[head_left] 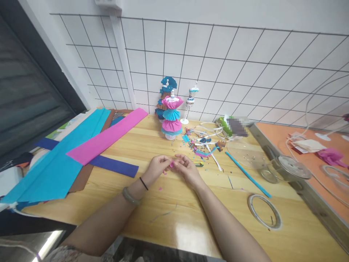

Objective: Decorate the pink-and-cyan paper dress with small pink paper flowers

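My left hand (156, 168) and my right hand (187, 168) meet over the middle of the wooden table (174, 218). Both pinch a small pink paper piece (171, 164) between their fingertips. The left wrist wears a green bangle and a black band. A few pink scraps lie on the wood just below the hands. Beyond them stands a pink and blue crepe paper doll (171, 116), with a blue one (166, 95) behind it.
Long crepe sheets lie at the left: cyan (54, 160), pink (109, 136), dark blue (114, 164). Paper scraps (203, 143) litter the table beyond the hands. A blue strip (247, 174), tape ring (264, 211) and clear tape rolls (286, 167) lie right. An orange table (300, 134) adjoins.
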Motion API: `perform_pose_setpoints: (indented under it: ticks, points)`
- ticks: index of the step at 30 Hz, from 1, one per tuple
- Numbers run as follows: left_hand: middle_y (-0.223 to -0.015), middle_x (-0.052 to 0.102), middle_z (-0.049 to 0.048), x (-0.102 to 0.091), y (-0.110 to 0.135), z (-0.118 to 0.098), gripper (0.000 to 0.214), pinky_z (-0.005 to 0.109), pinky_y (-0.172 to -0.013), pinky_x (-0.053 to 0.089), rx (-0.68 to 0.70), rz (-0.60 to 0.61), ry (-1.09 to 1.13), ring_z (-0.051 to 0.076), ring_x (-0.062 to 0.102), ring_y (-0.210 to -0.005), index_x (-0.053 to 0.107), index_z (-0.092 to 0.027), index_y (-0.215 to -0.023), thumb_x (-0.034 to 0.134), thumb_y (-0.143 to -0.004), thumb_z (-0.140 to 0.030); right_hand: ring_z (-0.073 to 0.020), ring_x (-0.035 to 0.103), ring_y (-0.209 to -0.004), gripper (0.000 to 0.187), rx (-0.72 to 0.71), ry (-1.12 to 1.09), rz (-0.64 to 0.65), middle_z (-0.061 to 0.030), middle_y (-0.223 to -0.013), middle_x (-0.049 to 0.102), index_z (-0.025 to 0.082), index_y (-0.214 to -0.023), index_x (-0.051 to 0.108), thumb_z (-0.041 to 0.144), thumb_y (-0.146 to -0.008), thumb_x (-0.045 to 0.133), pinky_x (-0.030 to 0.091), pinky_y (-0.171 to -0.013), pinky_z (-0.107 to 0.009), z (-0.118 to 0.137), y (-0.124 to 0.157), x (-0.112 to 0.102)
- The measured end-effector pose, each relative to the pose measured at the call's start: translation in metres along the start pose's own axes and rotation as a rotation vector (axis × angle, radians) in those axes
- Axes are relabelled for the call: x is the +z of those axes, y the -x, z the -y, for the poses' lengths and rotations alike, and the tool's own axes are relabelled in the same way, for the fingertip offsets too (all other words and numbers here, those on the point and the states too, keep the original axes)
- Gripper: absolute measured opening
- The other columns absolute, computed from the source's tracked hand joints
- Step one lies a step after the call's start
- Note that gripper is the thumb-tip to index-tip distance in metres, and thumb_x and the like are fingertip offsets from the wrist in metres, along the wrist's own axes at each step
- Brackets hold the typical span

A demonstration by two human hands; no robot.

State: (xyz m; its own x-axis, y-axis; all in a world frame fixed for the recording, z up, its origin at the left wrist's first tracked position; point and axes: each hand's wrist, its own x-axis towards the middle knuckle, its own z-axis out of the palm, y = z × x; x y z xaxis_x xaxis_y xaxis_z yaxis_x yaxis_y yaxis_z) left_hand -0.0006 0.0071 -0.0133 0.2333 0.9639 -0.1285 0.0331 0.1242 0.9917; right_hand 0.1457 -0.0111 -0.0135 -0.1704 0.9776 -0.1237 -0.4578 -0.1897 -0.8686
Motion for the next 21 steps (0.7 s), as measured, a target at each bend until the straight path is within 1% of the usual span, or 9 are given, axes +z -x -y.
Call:
perform_pose_setpoints:
  ticks: [3, 7, 9, 11, 13, 15, 17, 21]
  points:
    - [-0.06, 0.06, 0.0023, -0.0005, -0.0005, -0.0007, 0.024, 0.017, -0.044, 0.039, 0.007, 0.053, 0.005, 0.008, 0.053, -0.052, 0.059, -0.012, -0.066, 0.055, -0.073, -0.034, -0.0112, 0.062, -0.06, 0.042, -0.006, 0.012, -0.029, 0.0031, -0.067, 0.066, 0.02, -0.09, 0.055, 0.023, -0.056, 0.078, 0.047, -0.065, -0.025, -0.0034, -0.0013, 0.0009]
    - [-0.065, 0.064, 0.0058, -0.0021, -0.0022, -0.0019, 0.035, 0.018, -0.044, 0.038, -0.022, 0.087, 0.069, 0.01, 0.056, -0.054, 0.061, -0.011, -0.074, 0.049, -0.077, -0.044, -0.0102, 0.06, -0.057, 0.041, -0.003, 0.014, -0.063, 0.003, -0.068, 0.066, 0.02, -0.09, 0.054, 0.025, -0.058, 0.077, 0.046, -0.062, -0.025, -0.004, -0.003, -0.0006]
    - [-0.066, 0.064, 0.0064, -0.0027, -0.0023, -0.0021, 0.04, 0.018, -0.045, 0.038, -0.016, 0.113, 0.061, 0.01, 0.056, -0.056, 0.061, -0.011, -0.075, 0.047, -0.078, -0.048, -0.0099, 0.06, -0.057, 0.04, -0.004, 0.021, -0.078, 0.0031, -0.068, 0.066, 0.02, -0.091, 0.053, 0.026, -0.059, 0.076, 0.046, -0.062, -0.024, -0.0041, -0.003, -0.001]
    - [-0.067, 0.063, 0.0057, -0.003, -0.0013, -0.0026, 0.041, 0.017, -0.045, 0.037, 0.004, 0.15, 0.007, 0.009, 0.054, -0.055, 0.062, -0.011, -0.075, 0.049, -0.077, -0.05, -0.01, 0.06, -0.058, 0.039, -0.002, 0.032, -0.089, 0.0033, -0.067, 0.066, 0.02, -0.09, 0.053, 0.026, -0.059, 0.076, 0.046, -0.063, -0.025, -0.0048, -0.0023, -0.0005]
    - [-0.066, 0.061, 0.0039, -0.0029, 0.0001, -0.0035, 0.038, 0.017, -0.045, 0.038, 0.005, 0.149, -0.033, 0.008, 0.051, -0.054, 0.062, -0.011, -0.077, 0.055, -0.073, -0.048, -0.0108, 0.061, -0.06, 0.038, 0.002, 0.041, -0.095, 0.0031, -0.068, 0.066, 0.021, -0.09, 0.053, 0.026, -0.06, 0.076, 0.047, -0.066, -0.026, -0.0062, -0.0015, 0.0003]
    - [-0.062, 0.058, 0.0021, -0.003, 0.0009, -0.0048, 0.035, 0.018, -0.045, 0.038, -0.011, 0.114, -0.041, 0.008, 0.05, -0.053, 0.061, -0.011, -0.075, 0.06, -0.07, -0.046, -0.0119, 0.061, -0.063, 0.037, 0.006, 0.048, -0.105, 0.0024, -0.07, 0.066, 0.021, -0.09, 0.053, 0.026, -0.061, 0.075, 0.047, -0.068, -0.028, -0.0077, -0.0009, 0.0006]
    - [-0.057, 0.055, 0.0013, -0.0037, 0.0004, -0.006, 0.034, 0.019, -0.045, 0.038, -0.019, 0.099, -0.031, 0.008, 0.049, -0.05, 0.06, -0.01, -0.069, 0.06, -0.069, -0.045, -0.0126, 0.062, -0.064, 0.037, 0.006, 0.056, -0.117, 0.0019, -0.071, 0.066, 0.021, -0.091, 0.053, 0.027, -0.061, 0.075, 0.047, -0.069, -0.029, -0.0085, -0.0007, 0.0002]
    - [-0.052, 0.052, 0.0006, -0.0072, -0.0031, -0.0062, 0.032, 0.02, -0.045, 0.038, -0.015, 0.132, 0.014, 0.007, 0.046, -0.047, 0.059, -0.01, -0.062, 0.059, -0.069, -0.041, -0.011, 0.059, -0.058, 0.033, 0.016, 0.047, -0.13, 0.0026, -0.067, 0.064, 0.02, -0.089, 0.056, 0.028, -0.062, 0.074, 0.046, -0.065, -0.026, -0.0064, -0.0016, -0.0013]
